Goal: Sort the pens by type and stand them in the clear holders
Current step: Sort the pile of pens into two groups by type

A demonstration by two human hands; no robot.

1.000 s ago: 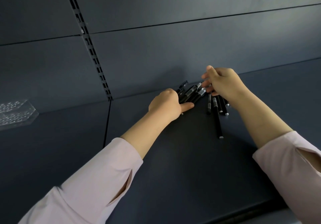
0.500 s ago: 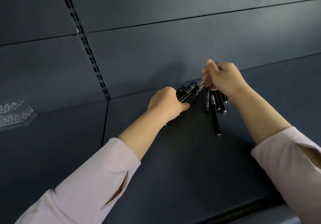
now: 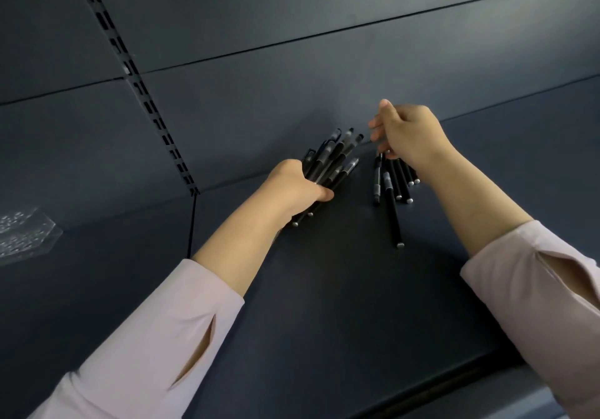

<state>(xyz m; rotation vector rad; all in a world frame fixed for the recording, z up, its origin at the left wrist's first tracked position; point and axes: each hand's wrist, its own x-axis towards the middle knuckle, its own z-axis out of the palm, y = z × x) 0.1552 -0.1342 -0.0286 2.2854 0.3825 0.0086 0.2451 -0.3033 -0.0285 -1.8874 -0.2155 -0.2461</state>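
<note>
Pens half sorted, none stood yet.
Left hand (image 3: pixel 295 184) grips a bundle (image 3: pixel 334 158); right hand (image 3: pixel 409 132) curls over loose pens (image 3: pixel 393 188) on the shelf (image 3: pixel 324 305), hold unclear; the holder (image 3: pixel 29 236), far left, has no pens.

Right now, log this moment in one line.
left hand: grips pen bundle | right hand: over loose pens | holder: far left

The dark blue shelf (image 3: pixel 324 305) carries loose black pens (image 3: pixel 394 191) side by side near its back and a clear holder (image 3: pixel 22 236) far left.
</note>
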